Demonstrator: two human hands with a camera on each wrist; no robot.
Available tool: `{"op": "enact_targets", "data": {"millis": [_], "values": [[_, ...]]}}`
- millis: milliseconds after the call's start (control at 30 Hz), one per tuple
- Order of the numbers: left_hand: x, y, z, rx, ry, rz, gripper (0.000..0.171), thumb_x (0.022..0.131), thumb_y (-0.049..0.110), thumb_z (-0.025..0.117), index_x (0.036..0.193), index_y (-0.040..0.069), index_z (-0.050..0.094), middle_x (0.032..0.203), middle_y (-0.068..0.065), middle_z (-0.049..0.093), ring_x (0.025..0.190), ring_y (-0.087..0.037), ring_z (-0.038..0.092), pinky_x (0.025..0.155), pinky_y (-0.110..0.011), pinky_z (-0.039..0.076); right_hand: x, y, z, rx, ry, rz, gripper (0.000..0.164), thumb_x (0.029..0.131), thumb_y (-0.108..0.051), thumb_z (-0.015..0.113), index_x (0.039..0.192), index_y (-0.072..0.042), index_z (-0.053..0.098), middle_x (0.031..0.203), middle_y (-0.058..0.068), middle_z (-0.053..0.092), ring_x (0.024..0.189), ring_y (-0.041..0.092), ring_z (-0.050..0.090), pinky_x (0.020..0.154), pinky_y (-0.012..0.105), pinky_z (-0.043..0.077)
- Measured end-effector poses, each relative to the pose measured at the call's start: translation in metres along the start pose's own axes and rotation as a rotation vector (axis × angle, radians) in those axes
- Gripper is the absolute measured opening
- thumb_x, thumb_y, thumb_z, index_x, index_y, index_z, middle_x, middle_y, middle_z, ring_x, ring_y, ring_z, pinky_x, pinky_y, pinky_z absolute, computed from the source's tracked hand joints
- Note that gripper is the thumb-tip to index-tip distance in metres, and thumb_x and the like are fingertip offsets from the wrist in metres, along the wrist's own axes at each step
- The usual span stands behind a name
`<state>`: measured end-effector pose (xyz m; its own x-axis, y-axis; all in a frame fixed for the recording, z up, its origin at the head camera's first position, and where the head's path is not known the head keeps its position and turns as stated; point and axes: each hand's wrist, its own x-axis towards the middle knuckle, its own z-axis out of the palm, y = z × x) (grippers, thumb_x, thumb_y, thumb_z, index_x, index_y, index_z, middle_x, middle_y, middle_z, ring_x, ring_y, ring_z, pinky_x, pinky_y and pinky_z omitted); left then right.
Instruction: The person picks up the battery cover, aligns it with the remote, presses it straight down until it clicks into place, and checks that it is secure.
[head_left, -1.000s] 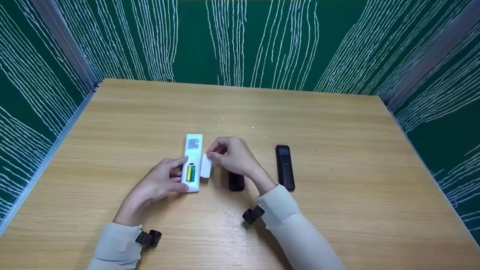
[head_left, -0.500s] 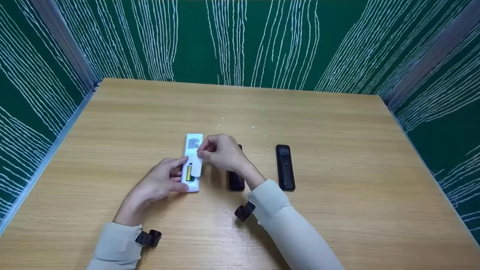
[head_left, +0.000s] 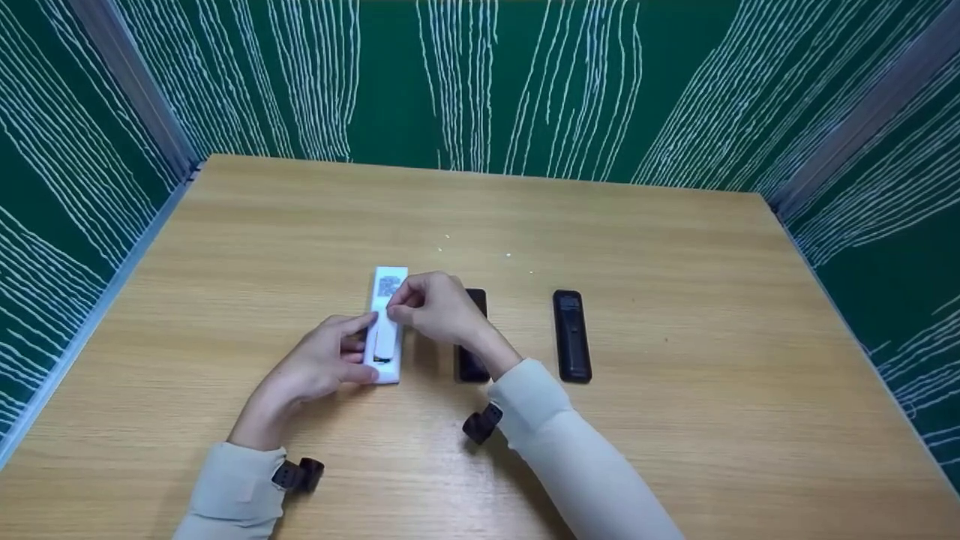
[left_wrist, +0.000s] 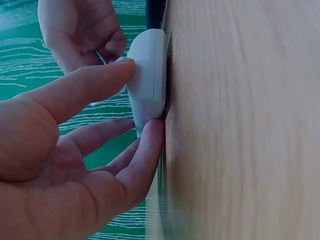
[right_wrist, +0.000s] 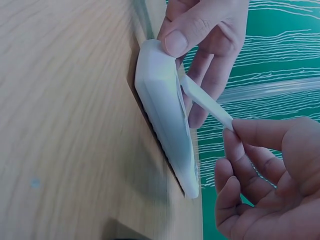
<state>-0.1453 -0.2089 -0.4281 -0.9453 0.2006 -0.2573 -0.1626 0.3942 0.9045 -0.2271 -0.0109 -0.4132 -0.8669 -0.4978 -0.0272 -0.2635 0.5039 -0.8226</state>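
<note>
A white remote control (head_left: 382, 301) lies back side up on the table, its far end printed with a code. My left hand (head_left: 319, 356) holds it from the left, thumb at the near end and fingers along the side. Between thumb and fingertips, my right hand (head_left: 442, 307) pinches the white battery cover (head_left: 385, 341). Seen from the right wrist, the cover (right_wrist: 207, 104) slants up from the remote, its lower end at the battery compartment and its upper end raised. Only a sliver of the batteries (head_left: 382, 360) shows below the cover in the head view.
A black remote (head_left: 472, 366) lies just right of the white one, partly hidden under my right hand and wrist. Further right lies another black remote (head_left: 572, 337), back side up. Small white crumbs (head_left: 508, 255) dot the wooden table (head_left: 675, 262). Green walls stand behind and at both sides.
My right hand has moved left with the battery cover, from beside the white remote to over its compartment, hiding most of the batteries. My left hand has stayed in place.
</note>
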Motion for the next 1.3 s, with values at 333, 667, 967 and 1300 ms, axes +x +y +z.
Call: {"op": "enact_targets", "data": {"millis": [333, 667, 967, 1300], "values": [[0.0005, -0.0008, -0.0008, 0.007, -0.007, -0.002, 0.09, 0.087, -0.013, 0.076, 0.164, 0.0, 0.032, 0.151, -0.027, 0.039, 0.138, -0.043, 0.053, 0.112, -0.04, 0.05, 0.0016, -0.0006, 0.0019, 0.003, -0.03, 0.006, 0.006, 0.097, -0.016, 0.077, 0.096, -0.01, 0.079, 0.084, -0.004, 0.07, 0.074, 0.009, 0.057, 0.062, 0.022, 0.045], [-0.0003, 0.0004, -0.0006, 0.009, -0.013, 0.009, 0.089, 0.087, -0.013, 0.076, 0.163, -0.002, 0.033, 0.153, -0.027, 0.037, 0.138, -0.043, 0.053, 0.114, -0.041, 0.049, 0.0014, -0.0009, 0.0037, -0.019, -0.04, 0.002, 0.004, 0.097, -0.015, 0.078, 0.094, -0.012, 0.079, 0.08, -0.006, 0.068, 0.071, 0.007, 0.055, 0.061, 0.022, 0.043], [-0.0001, 0.0003, -0.0013, 0.019, -0.011, 0.005, 0.088, 0.088, -0.012, 0.077, 0.163, -0.001, 0.033, 0.153, -0.026, 0.039, 0.138, -0.042, 0.053, 0.114, -0.04, 0.049, 0.002, 0.0004, 0.0057, -0.011, -0.049, 0.018, 0.004, 0.097, -0.015, 0.078, 0.093, -0.013, 0.078, 0.082, -0.005, 0.068, 0.072, 0.008, 0.055, 0.06, 0.022, 0.043], [0.0007, -0.0005, -0.0013, 0.025, -0.006, 0.008, 0.086, 0.088, -0.012, 0.076, 0.163, 0.0, 0.036, 0.152, -0.025, 0.04, 0.137, -0.041, 0.054, 0.113, -0.039, 0.05, 0.003, 0.0011, 0.0075, -0.006, -0.067, 0.016, 0.005, 0.098, -0.016, 0.077, 0.095, -0.011, 0.078, 0.083, -0.005, 0.068, 0.072, 0.008, 0.056, 0.061, 0.021, 0.045]]}}
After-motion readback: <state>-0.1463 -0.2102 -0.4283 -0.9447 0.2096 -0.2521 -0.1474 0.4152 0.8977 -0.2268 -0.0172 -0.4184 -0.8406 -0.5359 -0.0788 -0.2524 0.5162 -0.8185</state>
